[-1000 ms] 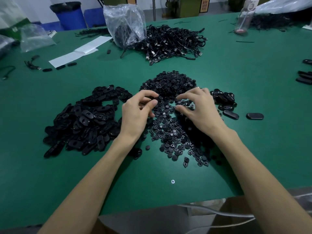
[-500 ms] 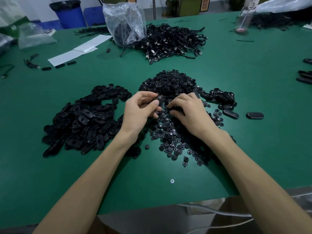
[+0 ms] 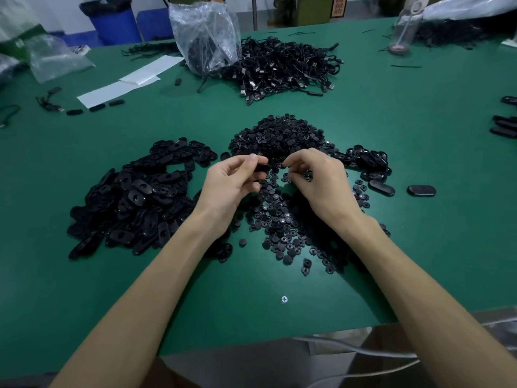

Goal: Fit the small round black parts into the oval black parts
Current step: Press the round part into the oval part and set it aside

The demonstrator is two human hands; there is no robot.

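A heap of oval black parts point(image 3: 140, 197) lies on the green table to the left. A heap of small round black parts point(image 3: 282, 225) spreads across the middle, under and beyond my hands. My left hand point(image 3: 232, 183) is raised a little above the round heap and pinches one oval black part point(image 3: 261, 167) between thumb and fingers. My right hand point(image 3: 319, 177) hovers just to the right of it, fingers curled, its fingertips pinching a small round part point(image 3: 285, 164) close to the oval part. A smaller group of oval parts point(image 3: 366, 161) lies to the right of the round heap.
Two single oval parts point(image 3: 421, 191) lie right of the heaps. A pile of black cables point(image 3: 282, 68) and a clear plastic bag point(image 3: 207, 37) sit at the back centre. White paper point(image 3: 131, 82) lies back left, a clear bottle point(image 3: 405, 26) back right. The table edge point(image 3: 251, 348) is near me.
Both hands have lifted off the round heap. My left hand now holds an oval part up, and my right hand has drawn in toward it with a round part pinched.
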